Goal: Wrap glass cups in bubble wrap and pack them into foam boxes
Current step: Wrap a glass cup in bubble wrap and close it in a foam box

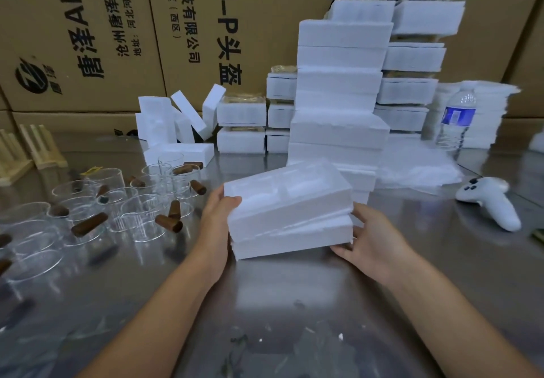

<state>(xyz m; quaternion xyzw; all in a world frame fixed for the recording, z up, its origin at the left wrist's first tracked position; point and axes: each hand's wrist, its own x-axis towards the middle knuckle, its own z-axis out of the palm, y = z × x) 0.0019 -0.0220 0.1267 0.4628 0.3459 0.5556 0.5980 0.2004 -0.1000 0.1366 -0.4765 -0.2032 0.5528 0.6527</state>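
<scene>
Head view: below cartons [188, 24] printed "科技有限公司" and "P头盔" (upper left), the left grip [219, 209] and right grip [374, 236] clasp the ends of a foam box [288, 224] at centre frame, long axis left-to-right, top half tilted.

Cardboard cartons [97, 9] behind the bench's [294, 304] far edge read "AH4", "科技有限公司" and "0-P头盔" (print turned sideways); water bottle [456, 118] label illegible.

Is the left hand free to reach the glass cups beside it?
Likely not yet: the left hand grips the foam box. Once released, nothing stands between it and the glass cups.
</scene>
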